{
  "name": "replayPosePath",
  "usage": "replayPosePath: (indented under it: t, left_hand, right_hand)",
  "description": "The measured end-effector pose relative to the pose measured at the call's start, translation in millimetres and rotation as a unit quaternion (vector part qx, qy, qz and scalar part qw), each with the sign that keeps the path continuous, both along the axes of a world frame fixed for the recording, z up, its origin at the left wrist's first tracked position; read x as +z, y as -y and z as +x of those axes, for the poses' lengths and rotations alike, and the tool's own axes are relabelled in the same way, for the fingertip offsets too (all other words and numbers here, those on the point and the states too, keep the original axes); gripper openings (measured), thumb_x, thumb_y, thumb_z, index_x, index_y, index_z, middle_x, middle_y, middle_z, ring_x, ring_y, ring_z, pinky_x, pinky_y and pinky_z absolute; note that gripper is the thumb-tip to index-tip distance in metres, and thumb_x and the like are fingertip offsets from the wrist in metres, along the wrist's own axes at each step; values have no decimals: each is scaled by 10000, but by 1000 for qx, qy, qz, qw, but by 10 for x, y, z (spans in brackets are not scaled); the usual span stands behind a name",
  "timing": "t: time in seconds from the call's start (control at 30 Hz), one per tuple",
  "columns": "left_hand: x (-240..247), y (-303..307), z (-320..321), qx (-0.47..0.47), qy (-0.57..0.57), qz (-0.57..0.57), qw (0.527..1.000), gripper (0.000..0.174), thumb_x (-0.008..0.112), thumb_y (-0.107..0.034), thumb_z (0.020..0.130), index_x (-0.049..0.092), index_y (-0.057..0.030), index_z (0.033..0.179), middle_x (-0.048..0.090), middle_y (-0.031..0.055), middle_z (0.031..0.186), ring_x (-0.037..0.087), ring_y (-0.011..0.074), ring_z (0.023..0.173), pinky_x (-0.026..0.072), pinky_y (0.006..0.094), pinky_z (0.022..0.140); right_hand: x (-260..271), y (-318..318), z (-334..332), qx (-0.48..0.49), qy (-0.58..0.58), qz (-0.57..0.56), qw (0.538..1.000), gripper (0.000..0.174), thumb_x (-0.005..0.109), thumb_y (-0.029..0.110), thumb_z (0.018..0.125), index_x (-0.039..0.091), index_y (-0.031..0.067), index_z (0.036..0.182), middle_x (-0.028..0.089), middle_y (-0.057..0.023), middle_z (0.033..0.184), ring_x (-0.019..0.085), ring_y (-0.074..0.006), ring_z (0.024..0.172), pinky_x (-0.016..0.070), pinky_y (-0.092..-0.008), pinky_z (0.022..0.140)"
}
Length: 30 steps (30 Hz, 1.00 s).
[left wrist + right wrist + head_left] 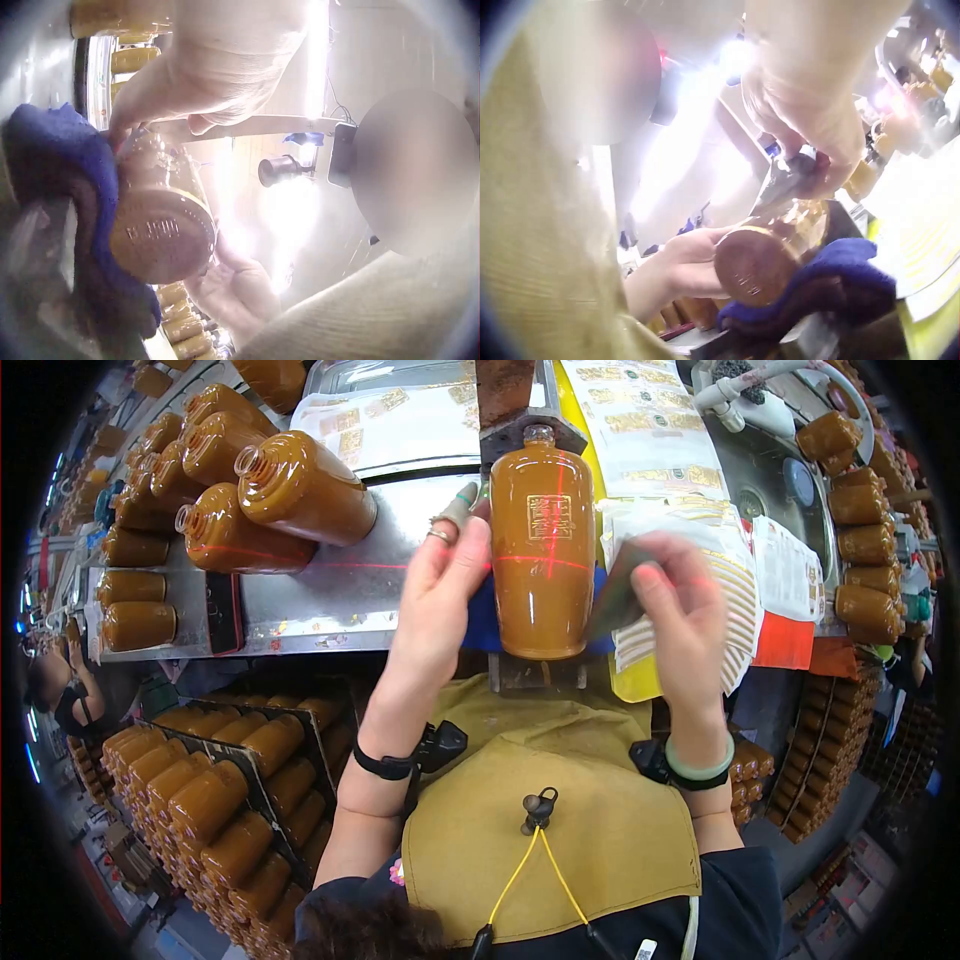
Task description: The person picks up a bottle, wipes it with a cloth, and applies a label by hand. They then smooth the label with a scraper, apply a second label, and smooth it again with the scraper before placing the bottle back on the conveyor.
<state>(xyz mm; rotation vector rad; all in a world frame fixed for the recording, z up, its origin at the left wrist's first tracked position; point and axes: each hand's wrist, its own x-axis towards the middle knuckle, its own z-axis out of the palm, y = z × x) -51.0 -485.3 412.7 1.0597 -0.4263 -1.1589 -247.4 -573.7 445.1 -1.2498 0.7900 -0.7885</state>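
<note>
A glossy brown bottle (541, 585) lies in the middle of the head view, neck pointing away. A gold square emblem (549, 517) sits on its upper face, crossed by red light lines. Blue cloth (64, 146) lies beneath the bottle. My left hand (440, 585) is at the bottle's left side, fingers extended, with a grey-green cover on one fingertip. To the right of the bottle, my right hand (685, 595) pinches a thin, dark, flat scraper (620, 588) between thumb and fingers. The scraper's lower edge is close to the bottle's side.
Several brown bottles (305, 490) stand on the metal table (340, 600) at left. Decal sheets (655, 435) and a fanned stack of paper (725, 595) lie at right, before a sink (765, 485). Crated bottles (210, 800) fill the floor at lower left.
</note>
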Motion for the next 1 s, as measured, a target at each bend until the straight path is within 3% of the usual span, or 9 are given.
replayPosePath:
  t: [0.07,0.13,0.2,0.23,0.27,0.33,0.43,0.67,1.0]
  left_hand:
    - [44,2,64,45,38,36,998,523,490,-279,1102,392,19,1521,514,143,1498,515,212,1371,416,340,1104]
    - [44,18,103,17,45,28,998,564,482,-289,1104,344,18,1556,445,157,1564,436,233,1446,375,353,1144]
    - [15,46,101,-27,69,-25,997,549,502,-254,1096,355,21,1548,458,150,1552,429,226,1445,363,364,1158]
    - [20,52,78,-27,70,-25,997,549,502,-254,1096,355,21,1548,458,150,1552,429,226,1445,363,364,1158]
    - [27,67,39,-26,72,-36,996,555,528,-221,1081,355,26,1546,456,150,1551,424,222,1445,356,368,1166]
    - [46,93,-7,-25,75,-48,996,563,555,-189,1066,355,32,1544,455,150,1550,419,218,1445,348,372,1174]
    - [79,99,-40,-2,74,-59,995,730,715,-123,965,306,57,1543,460,168,1516,462,218,1393,390,371,1162]
    - [84,101,-88,-28,77,-41,996,757,732,-103,950,285,45,1544,495,155,1470,506,210,1345,417,375,1143]
    - [94,124,-113,-19,65,-42,997,758,733,-50,936,286,18,1545,525,140,1436,541,192,1302,462,354,1100]
  right_hand:
    - [-43,168,-34,-23,15,22,999,221,552,84,1043,604,-34,1223,672,-45,1088,638,-97,986,514,-256,865]
    - [-74,207,38,-27,34,32,999,243,562,134,1048,597,-21,1233,656,-19,1041,610,-71,963,487,-219,851]
    - [-105,221,93,24,-29,62,997,261,558,173,1057,586,6,1256,555,13,930,500,-58,769,404,-196,700]
    - [-97,158,208,21,-8,71,997,230,630,216,1031,600,31,1164,483,55,832,407,-41,701,327,-194,629]
    - [-106,141,253,21,-7,71,997,230,630,216,1031,600,31,1164,483,55,832,407,-41,701,327,-194,629]
    - [-142,144,319,34,-40,73,996,209,716,212,989,606,40,1035,601,36,892,525,-16,796,435,-191,714]
    - [-114,165,417,16,-22,89,996,237,772,192,945,592,44,987,599,31,864,540,-33,777,438,-187,696]
    - [-181,263,552,8,-20,49,999,353,826,208,887,541,23,980,631,-37,922,596,-71,825,490,-218,700]
    - [-164,294,526,18,-54,42,998,373,823,191,885,539,-7,1025,637,-54,944,610,-86,852,504,-228,724]
